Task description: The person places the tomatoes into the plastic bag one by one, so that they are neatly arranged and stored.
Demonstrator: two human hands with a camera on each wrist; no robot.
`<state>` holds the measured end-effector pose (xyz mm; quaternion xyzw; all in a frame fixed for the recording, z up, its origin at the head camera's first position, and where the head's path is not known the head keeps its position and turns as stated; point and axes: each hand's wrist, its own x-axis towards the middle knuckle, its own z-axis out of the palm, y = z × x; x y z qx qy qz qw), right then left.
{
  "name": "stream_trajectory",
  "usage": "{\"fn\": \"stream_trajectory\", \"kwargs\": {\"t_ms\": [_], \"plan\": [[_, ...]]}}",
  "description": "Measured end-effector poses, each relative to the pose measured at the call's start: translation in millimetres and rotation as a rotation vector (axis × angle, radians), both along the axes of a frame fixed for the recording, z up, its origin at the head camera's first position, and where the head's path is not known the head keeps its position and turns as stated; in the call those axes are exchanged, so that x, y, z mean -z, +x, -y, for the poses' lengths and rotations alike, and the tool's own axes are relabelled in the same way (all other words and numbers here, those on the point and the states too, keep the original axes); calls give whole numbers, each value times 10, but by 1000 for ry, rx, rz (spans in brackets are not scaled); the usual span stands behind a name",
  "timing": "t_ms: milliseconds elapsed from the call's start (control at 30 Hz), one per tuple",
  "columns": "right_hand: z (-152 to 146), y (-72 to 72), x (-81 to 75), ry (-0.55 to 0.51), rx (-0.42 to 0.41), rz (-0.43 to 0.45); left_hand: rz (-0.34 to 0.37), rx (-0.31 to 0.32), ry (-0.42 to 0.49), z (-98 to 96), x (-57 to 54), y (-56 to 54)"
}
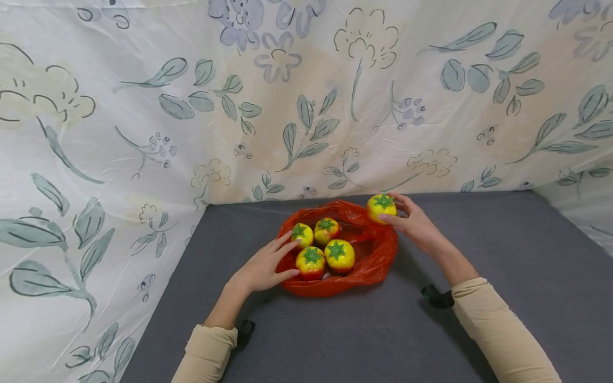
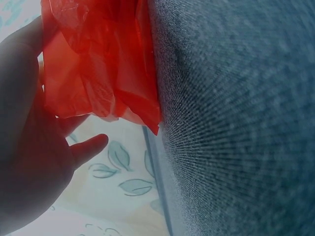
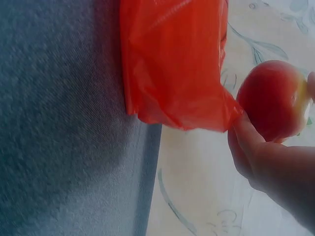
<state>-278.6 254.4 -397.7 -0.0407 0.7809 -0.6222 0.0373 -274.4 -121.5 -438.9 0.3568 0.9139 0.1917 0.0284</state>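
Over the right rim of a red plastic bag (image 1: 316,288), my right hand (image 1: 417,226) holds a yellow-and-red tomato with a green star-shaped top (image 1: 381,209). In the right wrist view, its red underside (image 3: 270,101) shows between thumb and fingers, and a fingertip meets the bag's edge (image 3: 177,73). My left hand (image 1: 263,267) lies at the bag's left side with fingers spread over the rim, near a left tomato (image 1: 303,235). Several similar tomatoes sit upright inside, among them a front one (image 1: 339,256). The left wrist view shows the bag (image 2: 98,59) partly covering the left fingers.
The bag stands on a dark grey cloth-covered table (image 1: 345,340). Behind and to the left hangs a pale floral curtain (image 1: 297,106), meeting the table's back edge just behind the bag. Black wrist cameras (image 1: 437,297) sit below both forearms.
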Motion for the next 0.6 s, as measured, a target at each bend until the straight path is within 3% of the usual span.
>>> {"fn": "stream_trajectory", "kwargs": {"t_ms": [467, 600], "plan": [[222, 95, -21, 110, -2, -59, 7, -5, -3, -2, -8, 9], [272, 96, 37, 124, -19, -60, 0, -2, -3, -8, -11, 16]]}}
